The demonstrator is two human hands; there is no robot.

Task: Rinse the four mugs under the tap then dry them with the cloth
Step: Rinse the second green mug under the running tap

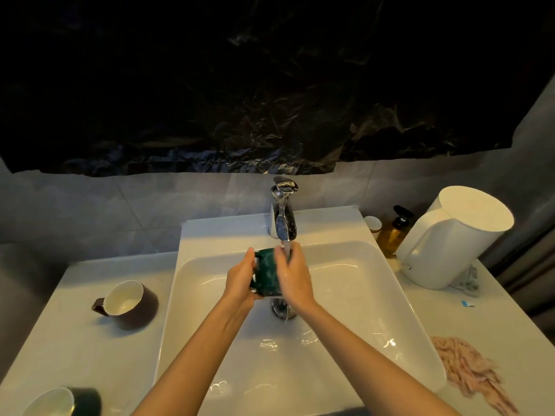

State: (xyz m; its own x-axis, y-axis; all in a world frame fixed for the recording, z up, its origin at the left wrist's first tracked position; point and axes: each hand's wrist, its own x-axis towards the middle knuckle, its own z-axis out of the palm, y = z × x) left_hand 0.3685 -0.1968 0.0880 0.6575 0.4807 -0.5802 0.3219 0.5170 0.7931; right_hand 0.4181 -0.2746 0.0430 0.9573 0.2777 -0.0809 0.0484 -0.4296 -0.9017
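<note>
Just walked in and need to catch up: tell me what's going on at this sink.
A person is rinsing a green mug under the running tap, over the basin. The left hand has a grip on the handle side, and the right hand rubs the mug's other side in the stream. Two more mugs wait on the counter to the left: a dark one and another at the picture's edge. A pink cloth lies unused on the right.

I see a home bathroom: white basin [390,283] below my fingers [249,259], chrome tap [283,217] beyond them, tiled wall [120,205], pump bottle [393,232] rightward.
</note>
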